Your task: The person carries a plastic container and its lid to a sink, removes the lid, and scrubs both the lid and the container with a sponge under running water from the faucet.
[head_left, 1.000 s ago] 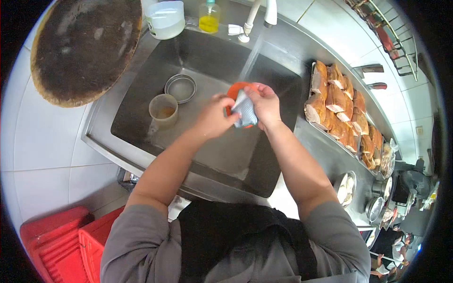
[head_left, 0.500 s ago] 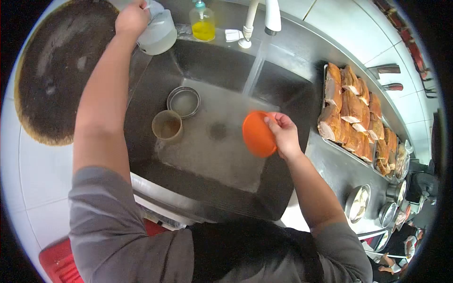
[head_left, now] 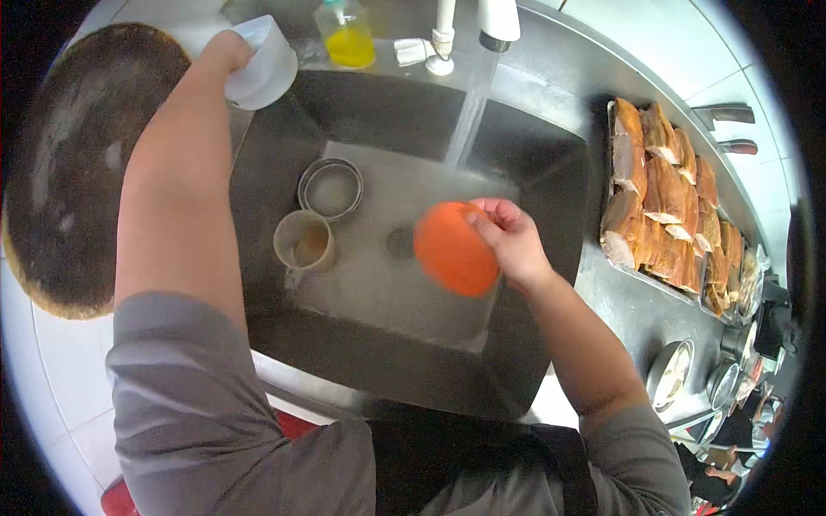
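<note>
Over the sink [head_left: 404, 310], my right hand [head_left: 509, 236] pinches the edge of an orange disc-like dish [head_left: 456, 249]. My left hand [head_left: 225, 53] reaches into a translucent white plastic container [head_left: 265, 69] at the sink's back left corner; its fingers are hidden inside. Water runs from the white faucet [head_left: 499, 24] behind the orange dish. In the sink, a round metal tin [head_left: 332, 189] stands beside a translucent cup [head_left: 303, 242] with brownish contents.
A soap bottle [head_left: 348, 39] stands behind the sink. A large round dark board [head_left: 77, 163] is at the left. Trays of browned meat pieces [head_left: 667, 193], bowls [head_left: 671, 374] and knives [head_left: 731, 113] lie to the right. People show at the far lower right.
My left hand has left the orange dish and gone into the white container; the grey-blue cloth or sponge is out of sight. My right hand keeps the dish, now lower and turned flat.
</note>
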